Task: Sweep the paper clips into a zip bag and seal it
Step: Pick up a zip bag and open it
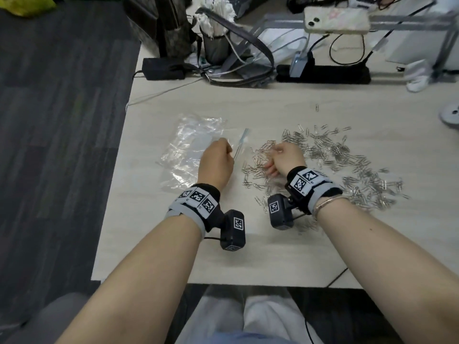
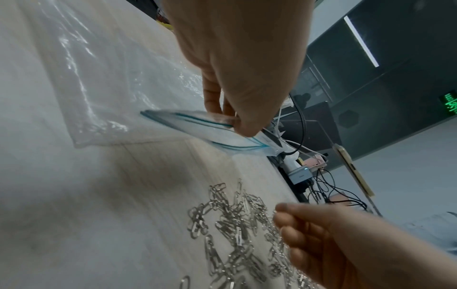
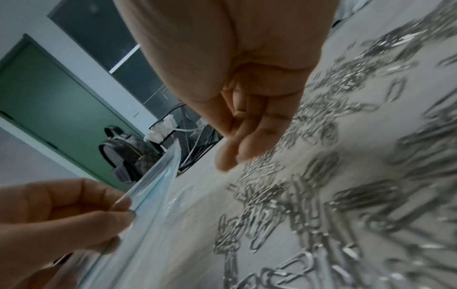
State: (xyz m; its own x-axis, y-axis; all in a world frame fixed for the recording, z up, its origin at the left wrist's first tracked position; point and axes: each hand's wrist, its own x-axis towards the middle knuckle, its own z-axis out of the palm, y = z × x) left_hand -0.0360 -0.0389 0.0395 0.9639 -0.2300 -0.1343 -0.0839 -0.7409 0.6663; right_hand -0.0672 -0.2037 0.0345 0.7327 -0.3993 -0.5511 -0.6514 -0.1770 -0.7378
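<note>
A clear zip bag (image 1: 188,147) with a blue zip strip lies flat on the pale table, left of centre. My left hand (image 1: 218,157) pinches its mouth edge between thumb and fingers (image 2: 237,121) and lifts that edge off the table. A wide scatter of silver paper clips (image 1: 347,157) covers the table to the right of the bag. My right hand (image 1: 283,155) rests at the pile's left side, its fingers (image 3: 242,148) together and pointing down onto the clips, holding nothing that I can see. A narrow strip of bare table separates the bag's mouth (image 3: 153,195) from the nearest clips (image 3: 259,205).
One stray clip (image 1: 317,107) lies farther back. Along the far edge stand a black power adapter (image 1: 164,68), a clear bag with a grey strap (image 1: 238,55), cables and a phone (image 1: 336,19) on a stand. The table's left edge (image 1: 116,170) is close to the bag.
</note>
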